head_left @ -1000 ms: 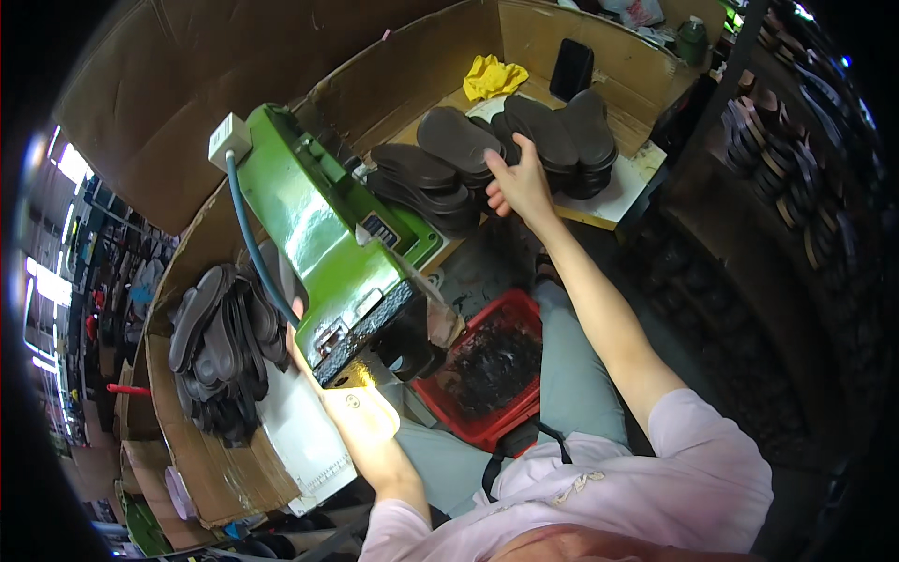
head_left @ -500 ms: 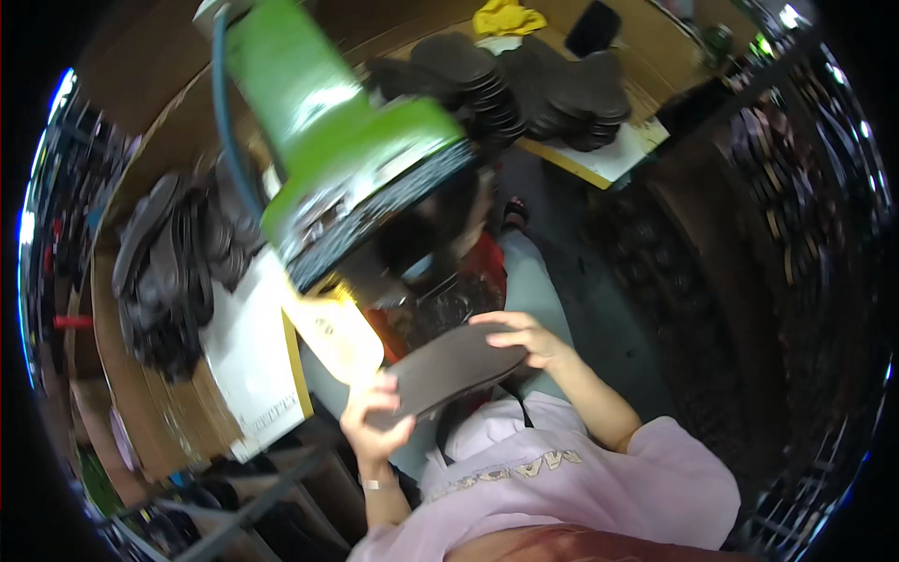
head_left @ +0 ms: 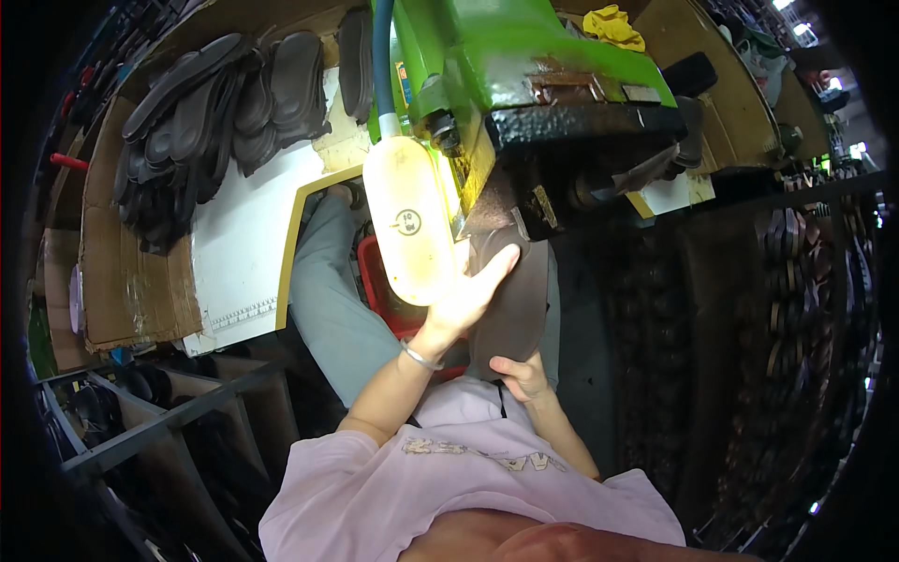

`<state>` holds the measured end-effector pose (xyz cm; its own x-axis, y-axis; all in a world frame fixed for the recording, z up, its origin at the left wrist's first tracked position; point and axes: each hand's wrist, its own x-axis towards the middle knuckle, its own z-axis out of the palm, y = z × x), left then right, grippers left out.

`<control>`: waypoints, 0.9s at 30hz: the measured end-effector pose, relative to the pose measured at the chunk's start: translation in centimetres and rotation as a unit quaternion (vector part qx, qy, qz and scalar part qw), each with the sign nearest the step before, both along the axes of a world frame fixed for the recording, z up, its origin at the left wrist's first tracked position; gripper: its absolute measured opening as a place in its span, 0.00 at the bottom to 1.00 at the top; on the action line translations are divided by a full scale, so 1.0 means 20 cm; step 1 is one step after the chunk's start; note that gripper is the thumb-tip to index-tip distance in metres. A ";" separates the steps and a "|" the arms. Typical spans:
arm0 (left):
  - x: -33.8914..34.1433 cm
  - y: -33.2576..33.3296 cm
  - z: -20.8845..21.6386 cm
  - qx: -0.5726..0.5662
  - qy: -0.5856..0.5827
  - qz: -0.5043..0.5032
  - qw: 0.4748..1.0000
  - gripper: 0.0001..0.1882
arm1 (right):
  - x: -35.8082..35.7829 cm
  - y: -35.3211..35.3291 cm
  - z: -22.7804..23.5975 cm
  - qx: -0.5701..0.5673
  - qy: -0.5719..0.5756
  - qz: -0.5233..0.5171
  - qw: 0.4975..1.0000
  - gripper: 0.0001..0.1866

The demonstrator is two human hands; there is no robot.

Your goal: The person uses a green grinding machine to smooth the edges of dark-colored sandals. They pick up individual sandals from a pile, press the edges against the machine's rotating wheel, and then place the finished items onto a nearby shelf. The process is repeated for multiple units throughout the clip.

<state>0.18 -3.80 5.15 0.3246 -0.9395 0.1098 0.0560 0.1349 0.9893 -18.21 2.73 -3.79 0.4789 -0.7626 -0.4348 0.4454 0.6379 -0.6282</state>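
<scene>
A dark grey-brown shoe sole (head_left: 520,304) points away from me, in front of my body. My left hand (head_left: 468,288) grips its far left side, the thumb lying on the upper face. Round the near end of the sole my right hand (head_left: 523,375) is closed, thumb on top. The far end sits at the working part under the head of a green machine (head_left: 552,56); whether it touches there I cannot tell. A lit, pale oval lamp (head_left: 401,220) hangs just left of that spot and partly covers my left fingers.
Dark soles (head_left: 201,112) are heaped on the left, by a white board (head_left: 248,225) with a yellow edge and a cardboard wall (head_left: 140,290). Below the machine a red container (head_left: 375,281) shows between my legs. A yellow cloth (head_left: 614,28) lies behind. Racks of footwear (head_left: 787,272) stand right.
The sole has turned from crosswise to pointing away, its far end now at the machine. Both hands stay on it. My view has shifted, so the machine appears further right.
</scene>
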 end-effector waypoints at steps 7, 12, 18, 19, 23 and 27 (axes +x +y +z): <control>-0.02 0.11 -0.06 0.037 0.064 0.066 0.995 0.08 | -0.21 -0.12 0.08 -0.100 0.070 -0.170 0.978 0.36; 0.02 0.10 -0.01 0.028 0.039 0.056 0.997 0.08 | -0.28 -0.47 0.24 -0.189 0.095 -0.202 0.956 0.27; 0.20 0.18 -0.13 0.012 0.145 -0.007 0.989 0.15 | -0.10 -0.76 0.41 -0.185 0.089 -0.146 0.968 0.23; 0.22 0.19 -0.09 0.007 0.163 0.019 0.986 0.16 | -0.08 -0.77 0.41 -0.188 0.085 -0.126 0.970 0.23; 0.34 0.32 0.02 0.012 0.155 0.071 0.985 0.17 | 0.08 -0.72 0.44 -0.190 0.050 -0.076 0.978 0.22; 0.44 0.50 -0.01 0.076 0.190 0.088 0.975 0.15 | 0.19 -0.65 0.44 -0.205 0.061 -0.017 0.977 0.22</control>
<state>8.97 6.17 4.97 0.4721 -0.8616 -0.1867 0.4119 0.0283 0.9108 -14.31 -10.28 4.94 0.4136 -0.8994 -0.1419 0.3680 0.3077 -0.8774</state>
